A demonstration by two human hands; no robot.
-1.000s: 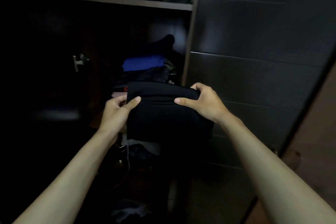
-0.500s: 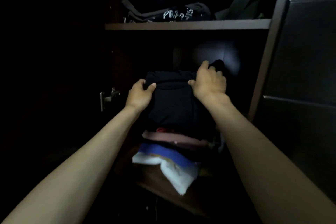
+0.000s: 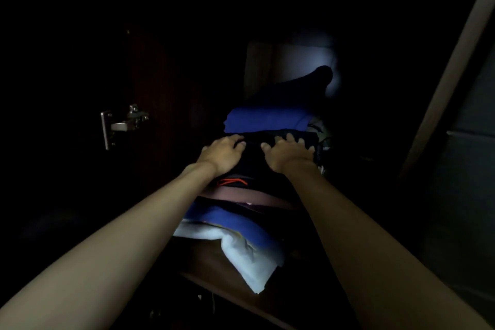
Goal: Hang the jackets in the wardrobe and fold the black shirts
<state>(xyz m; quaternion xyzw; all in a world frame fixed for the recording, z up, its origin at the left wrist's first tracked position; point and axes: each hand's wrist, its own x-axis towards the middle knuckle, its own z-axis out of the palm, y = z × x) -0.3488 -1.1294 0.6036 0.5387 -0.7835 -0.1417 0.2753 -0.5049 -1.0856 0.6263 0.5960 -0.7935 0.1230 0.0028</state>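
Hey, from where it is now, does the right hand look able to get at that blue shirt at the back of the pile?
Probably yes. The right hand rests on the black shirt, and the blue shirt lies just behind its fingertips with nothing visible between them. A short push forward should reach it.

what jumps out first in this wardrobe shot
Two bare hands, the left hand and right hand, press on a folded black shirt atop a clothes pile at centre. Behind it lies a bright blue garment, and a white cloth hangs over the shelf edge below.
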